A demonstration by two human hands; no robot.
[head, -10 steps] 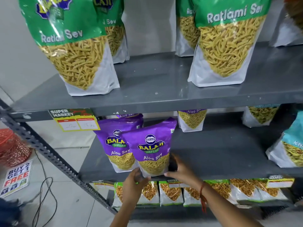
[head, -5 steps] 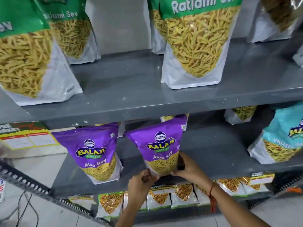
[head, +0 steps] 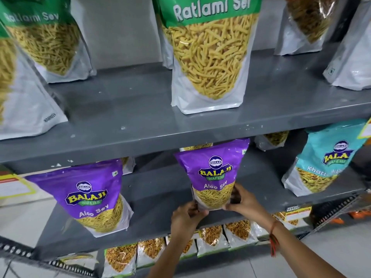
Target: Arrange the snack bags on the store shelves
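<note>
A purple Aloo Sev bag stands upright on the grey middle shelf. My left hand grips its lower left corner and my right hand holds its lower right side. A second purple Aloo Sev bag stands further left on the same shelf, apart from the held one. A teal Khatta Mitha bag stands at the right of that shelf.
The upper shelf carries large green Ratlami Sev bags, one directly above the held bag. Small snack packets line the lowest shelf under my hands. More bags stand at the back of the middle shelf. A price label sits on the shelf edge.
The held purple bag has moved right along the middle shelf, away from the other purple bag, widening the gap. Both hands keep their grip at its base.
</note>
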